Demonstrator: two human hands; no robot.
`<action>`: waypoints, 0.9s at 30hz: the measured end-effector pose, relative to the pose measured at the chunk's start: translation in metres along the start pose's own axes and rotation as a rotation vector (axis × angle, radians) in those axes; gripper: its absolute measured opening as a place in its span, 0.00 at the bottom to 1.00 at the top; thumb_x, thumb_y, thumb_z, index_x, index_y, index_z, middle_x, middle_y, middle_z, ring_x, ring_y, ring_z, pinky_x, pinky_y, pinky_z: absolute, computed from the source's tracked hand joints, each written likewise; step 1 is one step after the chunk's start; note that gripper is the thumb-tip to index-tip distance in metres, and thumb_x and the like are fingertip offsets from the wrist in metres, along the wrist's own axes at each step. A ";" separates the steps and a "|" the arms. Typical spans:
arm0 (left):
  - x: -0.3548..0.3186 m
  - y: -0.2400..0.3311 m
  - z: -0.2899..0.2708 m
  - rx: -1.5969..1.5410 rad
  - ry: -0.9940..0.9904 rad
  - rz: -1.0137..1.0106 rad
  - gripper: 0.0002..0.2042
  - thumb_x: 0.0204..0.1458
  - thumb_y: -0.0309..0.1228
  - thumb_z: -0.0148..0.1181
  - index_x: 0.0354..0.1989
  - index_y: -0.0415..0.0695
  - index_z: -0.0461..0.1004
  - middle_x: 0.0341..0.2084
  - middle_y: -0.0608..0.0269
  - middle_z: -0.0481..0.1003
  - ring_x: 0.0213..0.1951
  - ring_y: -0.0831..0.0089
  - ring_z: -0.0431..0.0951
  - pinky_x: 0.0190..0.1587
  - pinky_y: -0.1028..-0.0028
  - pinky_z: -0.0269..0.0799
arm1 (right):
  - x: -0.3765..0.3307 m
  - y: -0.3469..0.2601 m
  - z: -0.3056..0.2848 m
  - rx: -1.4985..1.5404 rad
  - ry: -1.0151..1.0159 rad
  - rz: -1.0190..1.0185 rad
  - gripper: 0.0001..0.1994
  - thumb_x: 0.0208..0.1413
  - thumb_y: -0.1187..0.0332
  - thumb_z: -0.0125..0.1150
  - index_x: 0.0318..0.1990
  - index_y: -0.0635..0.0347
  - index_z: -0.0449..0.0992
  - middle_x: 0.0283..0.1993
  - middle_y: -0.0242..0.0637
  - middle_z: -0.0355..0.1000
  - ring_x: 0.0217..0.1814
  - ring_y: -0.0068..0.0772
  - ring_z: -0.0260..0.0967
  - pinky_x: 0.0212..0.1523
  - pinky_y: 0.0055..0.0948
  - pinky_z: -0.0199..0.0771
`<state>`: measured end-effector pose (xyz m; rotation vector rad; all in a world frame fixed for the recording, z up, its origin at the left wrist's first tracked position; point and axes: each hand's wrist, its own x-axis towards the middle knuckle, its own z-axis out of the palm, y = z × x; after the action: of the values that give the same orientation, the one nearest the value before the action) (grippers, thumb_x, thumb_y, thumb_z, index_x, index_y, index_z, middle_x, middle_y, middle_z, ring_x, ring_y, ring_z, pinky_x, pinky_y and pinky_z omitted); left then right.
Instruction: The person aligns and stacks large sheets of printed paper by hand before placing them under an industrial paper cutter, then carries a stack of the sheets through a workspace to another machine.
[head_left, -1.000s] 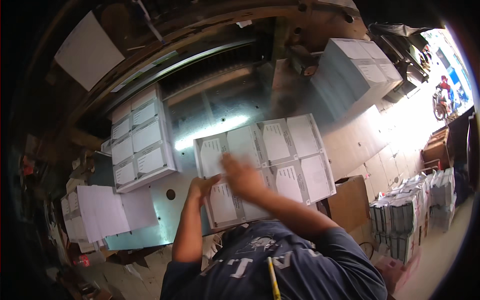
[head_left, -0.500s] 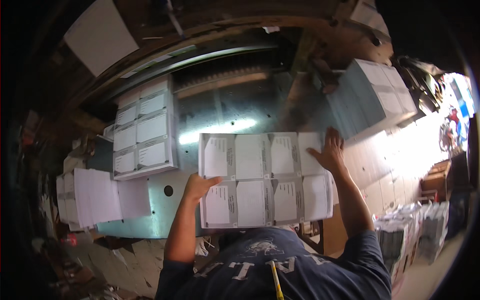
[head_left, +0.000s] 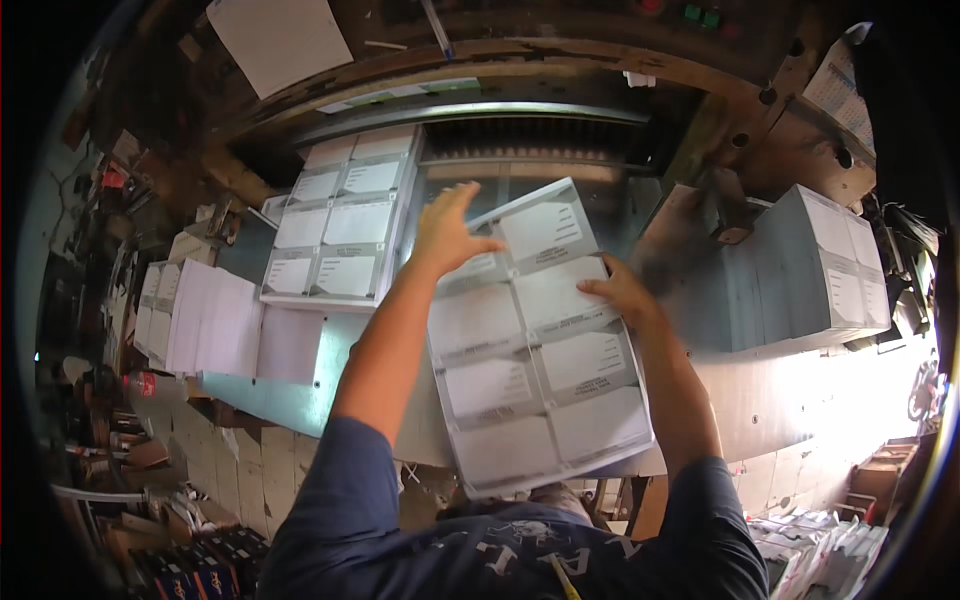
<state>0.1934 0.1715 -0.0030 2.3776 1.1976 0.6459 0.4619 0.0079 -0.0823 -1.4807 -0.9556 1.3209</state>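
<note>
A stack of printed sheets (head_left: 490,385), white panels framed in grey, lies tilted in front of me on the metal table. My left hand (head_left: 448,235) is over its far left corner, fingers spread and stretched out, the thumb above the top sheet. At the stack's right edge is my right hand (head_left: 625,290), its thumb on top and its fingers along the side, partly hidden. A taller stack of similar sheets (head_left: 345,225) stands to the left of my left hand, against the machine.
White paper piles (head_left: 215,320) fan out at the table's far left. A large stack of cut sheets (head_left: 815,265) stands on the right. Beyond the table is a machine slot with a metal bar (head_left: 480,112). Wrapped bundles (head_left: 800,550) sit low at the right.
The stack has turned from lying crosswise to lying lengthwise and tilted. My left hand has gone from its left edge to the far corner; my right hand now grips the right edge. The view has shifted.
</note>
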 end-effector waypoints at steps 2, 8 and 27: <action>-0.045 -0.007 0.004 -0.055 0.392 -0.079 0.43 0.37 0.46 0.76 0.61 0.36 0.64 0.56 0.43 0.69 0.59 0.54 0.68 0.61 0.61 0.63 | -0.020 0.002 -0.002 0.018 0.124 -0.071 0.27 0.47 0.73 0.69 0.56 0.68 0.69 0.52 0.44 0.73 0.50 0.37 0.72 0.53 0.31 0.71; -0.107 -0.046 0.010 -1.158 -0.300 -0.621 0.31 0.53 0.45 0.66 0.57 0.32 0.67 0.50 0.54 0.74 0.50 0.67 0.74 0.54 0.68 0.70 | -0.042 0.017 -0.008 0.407 0.273 -0.143 0.27 0.47 0.73 0.69 0.57 0.66 0.68 0.51 0.42 0.73 0.49 0.34 0.72 0.50 0.29 0.72; -0.130 -0.003 0.025 -0.355 0.007 -0.386 0.23 0.52 0.33 0.64 0.55 0.39 0.69 0.41 0.46 0.78 0.44 0.54 0.80 0.46 0.60 0.75 | -0.022 -0.008 -0.001 -0.209 0.187 0.032 0.28 0.51 0.67 0.69 0.58 0.68 0.65 0.52 0.45 0.72 0.52 0.40 0.71 0.54 0.38 0.70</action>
<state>0.1368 0.0630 -0.0536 1.7937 1.3659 0.6700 0.4605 -0.0110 -0.0686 -1.7516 -0.9736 1.1080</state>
